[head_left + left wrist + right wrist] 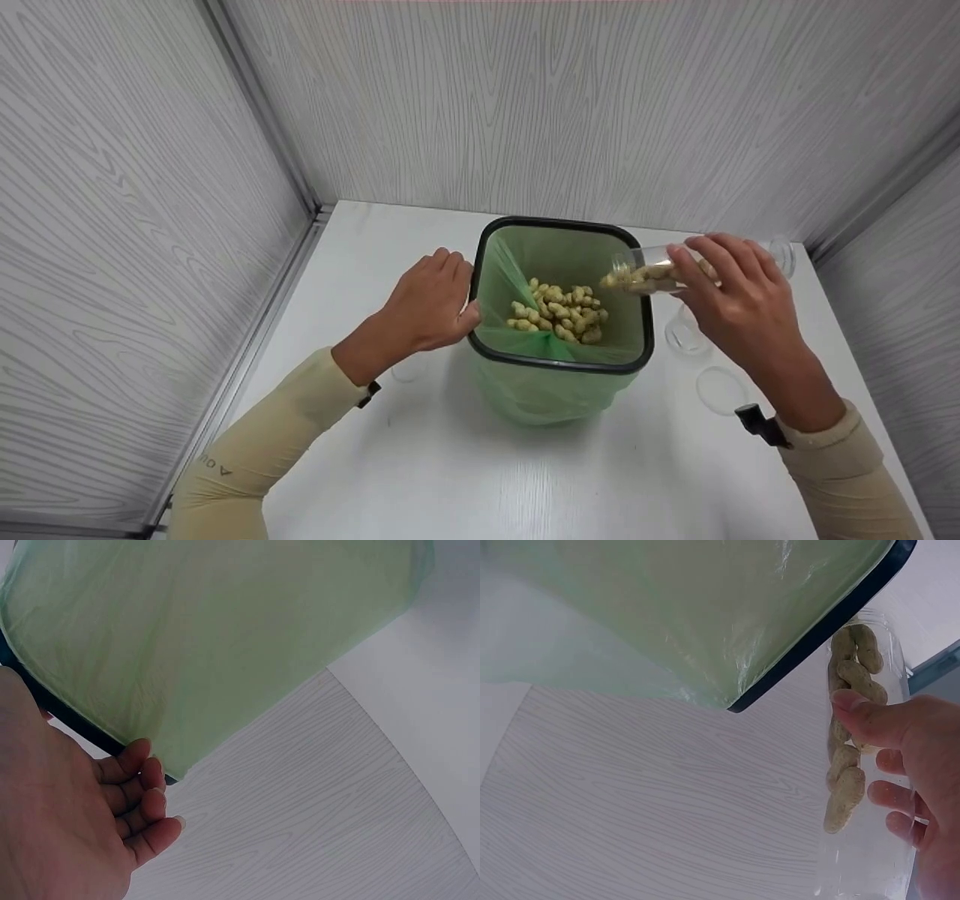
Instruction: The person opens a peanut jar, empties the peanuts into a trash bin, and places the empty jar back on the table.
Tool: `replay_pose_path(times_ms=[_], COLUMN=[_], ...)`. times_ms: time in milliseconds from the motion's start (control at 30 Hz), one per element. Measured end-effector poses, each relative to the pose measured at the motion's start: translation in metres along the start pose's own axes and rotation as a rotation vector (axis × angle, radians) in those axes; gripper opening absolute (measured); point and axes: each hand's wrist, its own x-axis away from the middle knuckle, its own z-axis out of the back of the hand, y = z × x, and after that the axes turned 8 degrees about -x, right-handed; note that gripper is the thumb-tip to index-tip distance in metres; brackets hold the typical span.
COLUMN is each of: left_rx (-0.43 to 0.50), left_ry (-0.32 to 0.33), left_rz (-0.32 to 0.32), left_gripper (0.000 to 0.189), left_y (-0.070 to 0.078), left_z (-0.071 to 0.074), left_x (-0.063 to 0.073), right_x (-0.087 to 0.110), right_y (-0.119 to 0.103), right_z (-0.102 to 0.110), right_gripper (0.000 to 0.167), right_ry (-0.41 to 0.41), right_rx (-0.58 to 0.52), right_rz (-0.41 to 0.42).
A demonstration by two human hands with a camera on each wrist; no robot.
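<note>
A trash bin with a black rim and a green plastic liner stands on the white table. Inside it lies a heap of unshelled peanuts. My left hand holds the bin's left rim; in the left wrist view its curled fingers lie at the black edge. On the other side, my right hand grips a clear jar lying nearly on its side. The jar's mouth reaches over the bin's right rim, with peanuts along its length and some right at the opening.
A clear round lid or ring lies on the table at the right, below another clear round piece. One more faint clear disc sits under the left wrist. Grey wood-grain panels enclose the table.
</note>
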Motion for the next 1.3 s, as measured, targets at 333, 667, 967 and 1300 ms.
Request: replay_pose_path(times_ms=[333,667,967,1300], left_rx=[-0.003,-0.015,-0.010,0.018], left_ry=[0.008,0.005,-0.009,-0.014], left_rz=[-0.015,-0.009,-0.006,-0.008], left_gripper=[0.041,0.042,0.043,0.040], left_y=[-0.0014,-0.0009,-0.0004,-0.0011], left_z=[-0.0009,0.0021,0.0011,0.0004], left_x=[-0.0007,-0.0019,-0.0013,0.0009], right_x=[0.0007,-0.0002,0.0010,-0.0008], right_y=[0.0016,0.0037,0.0021,-0.0030], right_z=[-0.0013,-0.0025,-0.0005,0.0024], right_gripper=[0.059,0.044,0.065,0.059], right_ry=[-0.001,-0.036,-0.036,0.048], right_rx=[0.046,0.087,0.060,0.051], right_rz=[0.063,0.104,0.053,0.006])
